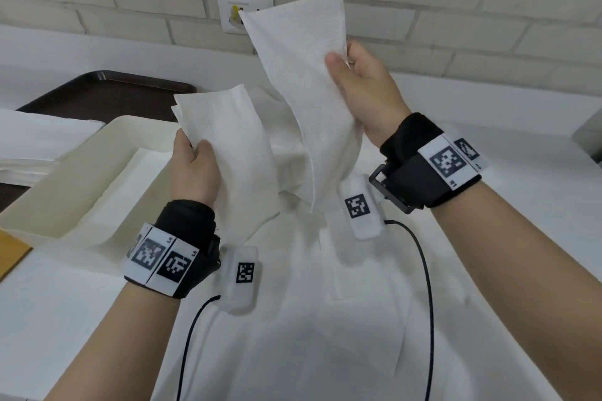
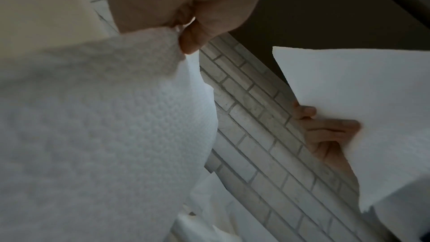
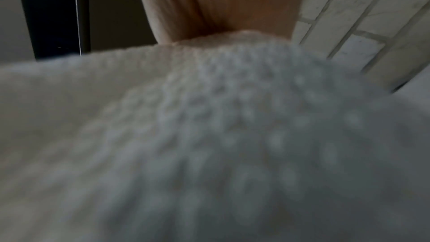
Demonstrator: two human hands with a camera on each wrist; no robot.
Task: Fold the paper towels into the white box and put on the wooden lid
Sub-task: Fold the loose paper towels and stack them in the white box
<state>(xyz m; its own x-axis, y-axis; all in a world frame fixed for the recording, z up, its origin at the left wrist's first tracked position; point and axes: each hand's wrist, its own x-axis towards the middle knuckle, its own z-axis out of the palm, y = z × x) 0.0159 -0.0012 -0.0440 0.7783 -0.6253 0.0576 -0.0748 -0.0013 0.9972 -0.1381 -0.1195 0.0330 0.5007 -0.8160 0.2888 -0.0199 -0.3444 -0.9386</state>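
Note:
Both hands hold white embossed paper towels up above the table. My left hand (image 1: pixel 195 153) pinches a folded towel (image 1: pixel 228 143) by its left edge, just right of the white box (image 1: pixel 81 166). My right hand (image 1: pixel 351 75) grips a longer towel (image 1: pixel 312 75) held higher, its lower end hanging down to the loose towels (image 1: pixel 325 286) on the table. The left wrist view shows my left hand (image 2: pixel 184 30) pinching its towel (image 2: pixel 104 117), with the right hand (image 2: pixel 325 128) and its towel (image 2: pixel 372 108) beyond. A blurred towel (image 3: pixel 209 135) fills the right wrist view.
A stack of flat towels (image 1: pixel 35 140) lies left of the box, over a dark tray (image 1: pixel 107 91). A wooden piece (image 1: pixel 9 254) shows at the left edge. The brick wall with a socket plate (image 1: pixel 228 13) stands behind. Black cables (image 1: pixel 423 270) trail from the wrist units.

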